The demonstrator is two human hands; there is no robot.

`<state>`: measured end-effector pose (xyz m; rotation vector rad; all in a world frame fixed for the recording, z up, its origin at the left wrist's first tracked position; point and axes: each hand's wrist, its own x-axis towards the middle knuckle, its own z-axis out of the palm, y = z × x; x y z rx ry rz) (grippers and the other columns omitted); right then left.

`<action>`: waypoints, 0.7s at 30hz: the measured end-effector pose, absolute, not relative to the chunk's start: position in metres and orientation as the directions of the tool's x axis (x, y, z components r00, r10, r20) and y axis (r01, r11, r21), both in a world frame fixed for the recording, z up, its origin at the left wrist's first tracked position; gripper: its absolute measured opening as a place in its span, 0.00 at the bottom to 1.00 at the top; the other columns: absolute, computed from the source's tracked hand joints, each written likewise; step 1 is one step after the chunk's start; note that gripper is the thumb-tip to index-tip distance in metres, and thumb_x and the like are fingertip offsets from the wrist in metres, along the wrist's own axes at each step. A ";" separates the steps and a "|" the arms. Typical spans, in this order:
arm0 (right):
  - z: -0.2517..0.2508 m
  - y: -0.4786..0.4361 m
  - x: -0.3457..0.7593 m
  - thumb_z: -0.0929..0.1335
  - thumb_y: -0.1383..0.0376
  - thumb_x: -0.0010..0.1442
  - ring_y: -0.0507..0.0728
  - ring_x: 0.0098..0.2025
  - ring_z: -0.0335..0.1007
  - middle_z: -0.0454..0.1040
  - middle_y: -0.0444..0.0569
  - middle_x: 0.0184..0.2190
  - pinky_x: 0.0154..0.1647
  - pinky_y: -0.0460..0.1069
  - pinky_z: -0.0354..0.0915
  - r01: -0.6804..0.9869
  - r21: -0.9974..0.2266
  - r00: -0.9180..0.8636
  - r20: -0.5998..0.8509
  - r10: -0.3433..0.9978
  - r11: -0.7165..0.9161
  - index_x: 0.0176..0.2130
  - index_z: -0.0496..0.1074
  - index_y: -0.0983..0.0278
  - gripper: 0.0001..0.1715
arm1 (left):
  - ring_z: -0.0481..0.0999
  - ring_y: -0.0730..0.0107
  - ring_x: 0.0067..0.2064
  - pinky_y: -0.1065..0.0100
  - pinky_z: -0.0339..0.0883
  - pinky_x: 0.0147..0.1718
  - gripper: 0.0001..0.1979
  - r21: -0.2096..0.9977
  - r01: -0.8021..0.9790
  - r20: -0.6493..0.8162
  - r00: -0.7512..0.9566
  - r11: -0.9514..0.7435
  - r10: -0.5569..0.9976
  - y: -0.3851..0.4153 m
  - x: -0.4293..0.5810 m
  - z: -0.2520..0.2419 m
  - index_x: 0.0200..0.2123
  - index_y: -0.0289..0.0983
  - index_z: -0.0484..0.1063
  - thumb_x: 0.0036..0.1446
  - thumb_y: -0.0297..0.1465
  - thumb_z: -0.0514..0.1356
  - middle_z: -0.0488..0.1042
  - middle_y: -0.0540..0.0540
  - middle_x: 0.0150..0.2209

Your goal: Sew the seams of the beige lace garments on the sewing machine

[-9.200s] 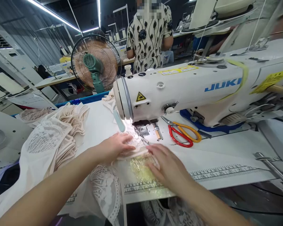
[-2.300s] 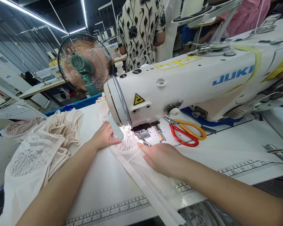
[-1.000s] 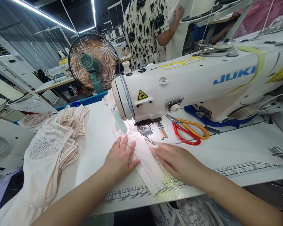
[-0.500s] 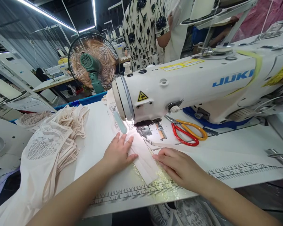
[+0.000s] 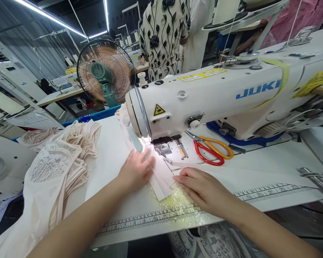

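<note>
A pale pink fabric piece (image 5: 161, 181) lies under the presser foot of a white JUKI sewing machine (image 5: 204, 93). My left hand (image 5: 136, 168) rests on the fabric's left side, just in front of the lit needle area. Its fingers are a little blurred and look spread over the cloth. With fingertips pressed together, my right hand (image 5: 201, 186) pinches the right edge of the fabric. A grey-green flat strip (image 5: 135, 139) sits left of the needle. Lace fabric (image 5: 123, 114) shows behind the machine head; the needle itself is hidden in glare.
Scissors (image 5: 212, 148) with red and orange handles lie on the machine bed. Stacked lace pieces (image 5: 56, 165) are at left. Yellowish shiny tape (image 5: 184, 204) covers part of the printed ruler (image 5: 134, 222). A fan (image 5: 106, 73) and a person in a patterned top (image 5: 164, 43) are behind.
The fabric has shifted forward and left under the machine. My left hand has moved slightly, its fingers drawn closer together. The right hand stays almost in place at the edge.
</note>
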<state>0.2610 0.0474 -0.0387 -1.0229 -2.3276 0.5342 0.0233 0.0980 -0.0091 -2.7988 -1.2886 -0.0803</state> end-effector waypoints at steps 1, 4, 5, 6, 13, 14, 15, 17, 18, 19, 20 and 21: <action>-0.038 0.047 0.261 0.57 0.71 0.62 0.55 0.32 0.62 0.67 0.50 0.30 0.31 0.48 0.60 0.559 -0.537 -0.570 0.305 0.763 0.632 0.41 0.71 0.66 0.16 | 0.64 0.50 0.55 0.47 0.60 0.52 0.14 -0.015 0.687 0.106 0.724 -0.727 0.682 0.093 0.026 -0.009 0.45 0.33 0.70 0.58 0.27 0.50 0.64 0.36 0.55; -0.037 0.047 0.260 0.57 0.71 0.62 0.55 0.33 0.62 0.67 0.50 0.30 0.32 0.48 0.61 0.595 -0.496 -0.579 0.281 0.766 0.632 0.38 0.72 0.65 0.16 | 0.70 0.62 0.46 0.62 0.68 0.46 0.11 0.061 0.505 0.141 0.849 -0.861 0.509 0.077 0.034 -0.011 0.35 0.33 0.71 0.56 0.24 0.49 0.70 0.40 0.49; -0.037 0.047 0.260 0.57 0.71 0.61 0.55 0.34 0.62 0.67 0.50 0.30 0.33 0.48 0.61 0.608 -0.484 -0.581 0.269 0.768 0.629 0.37 0.72 0.65 0.15 | 0.71 0.64 0.44 0.63 0.68 0.44 0.10 0.076 0.483 0.148 0.860 -0.872 0.489 0.073 0.036 -0.013 0.33 0.33 0.71 0.56 0.25 0.49 0.70 0.41 0.48; -0.037 0.047 0.259 0.58 0.72 0.61 0.55 0.34 0.62 0.67 0.50 0.30 0.33 0.48 0.61 0.619 -0.474 -0.584 0.257 0.770 0.626 0.36 0.72 0.65 0.15 | 0.71 0.64 0.43 0.64 0.69 0.43 0.09 0.080 0.477 0.156 0.861 -0.875 0.484 0.070 0.038 -0.014 0.32 0.33 0.70 0.57 0.26 0.50 0.71 0.41 0.48; -0.033 0.049 0.254 0.58 0.71 0.60 0.55 0.33 0.61 0.66 0.49 0.29 0.31 0.48 0.60 0.692 -0.378 -0.602 0.167 0.781 0.615 0.37 0.72 0.65 0.15 | 0.70 0.59 0.46 0.59 0.67 0.44 0.09 0.058 0.479 0.152 0.863 -0.876 0.482 0.072 0.035 -0.020 0.36 0.34 0.69 0.57 0.33 0.53 0.71 0.43 0.49; -0.032 0.050 0.254 0.58 0.71 0.60 0.55 0.32 0.61 0.66 0.49 0.29 0.30 0.48 0.59 0.704 -0.357 -0.603 0.156 0.783 0.614 0.38 0.72 0.64 0.15 | 0.70 0.60 0.47 0.59 0.67 0.45 0.10 0.059 0.480 0.146 0.863 -0.875 0.483 0.073 0.035 -0.020 0.39 0.34 0.69 0.57 0.33 0.53 0.71 0.43 0.49; -0.031 0.052 0.253 0.59 0.71 0.60 0.55 0.32 0.61 0.66 0.49 0.29 0.29 0.48 0.58 0.714 -0.335 -0.604 0.147 0.783 0.614 0.38 0.72 0.64 0.15 | 0.70 0.60 0.48 0.59 0.67 0.45 0.12 0.060 0.478 0.142 0.865 -0.876 0.482 0.074 0.034 -0.020 0.43 0.34 0.68 0.57 0.33 0.53 0.71 0.43 0.49; -0.030 0.055 0.251 0.59 0.71 0.59 0.55 0.30 0.61 0.66 0.48 0.28 0.27 0.47 0.55 0.728 -0.294 -0.609 0.136 0.781 0.619 0.38 0.72 0.64 0.14 | 0.69 0.61 0.48 0.58 0.66 0.46 0.16 0.063 0.463 0.147 0.872 -0.884 0.467 0.077 0.034 -0.020 0.48 0.34 0.66 0.58 0.32 0.52 0.72 0.43 0.49; -0.029 0.057 0.250 0.60 0.71 0.59 0.55 0.30 0.61 0.66 0.47 0.28 0.26 0.47 0.53 0.733 -0.278 -0.611 0.130 0.780 0.621 0.38 0.72 0.64 0.14 | 0.69 0.61 0.48 0.58 0.65 0.47 0.16 0.065 0.452 0.154 0.876 -0.890 0.456 0.078 0.033 -0.020 0.49 0.33 0.66 0.58 0.31 0.52 0.72 0.42 0.49; -0.029 0.058 0.249 0.60 0.71 0.59 0.55 0.29 0.62 0.67 0.47 0.27 0.26 0.47 0.52 0.739 -0.267 -0.611 0.123 0.782 0.619 0.38 0.72 0.63 0.13 | 0.69 0.61 0.47 0.59 0.65 0.47 0.16 0.065 0.441 0.168 0.879 -0.895 0.445 0.080 0.033 -0.021 0.49 0.33 0.66 0.58 0.30 0.52 0.72 0.42 0.49; -0.028 0.060 0.247 0.60 0.70 0.59 0.54 0.29 0.62 0.67 0.47 0.27 0.25 0.47 0.51 0.745 -0.259 -0.609 0.112 0.785 0.615 0.38 0.72 0.63 0.13 | 0.70 0.62 0.47 0.59 0.65 0.47 0.15 0.064 0.434 0.184 0.880 -0.899 0.438 0.082 0.033 -0.021 0.48 0.33 0.67 0.58 0.29 0.51 0.72 0.42 0.48; -0.027 0.061 0.246 0.60 0.70 0.59 0.55 0.29 0.63 0.68 0.46 0.27 0.25 0.47 0.50 0.750 -0.255 -0.606 0.101 0.789 0.610 0.38 0.72 0.63 0.13 | 0.70 0.62 0.47 0.59 0.65 0.47 0.14 0.062 0.430 0.201 0.878 -0.900 0.434 0.083 0.033 -0.022 0.47 0.33 0.68 0.59 0.28 0.51 0.72 0.42 0.48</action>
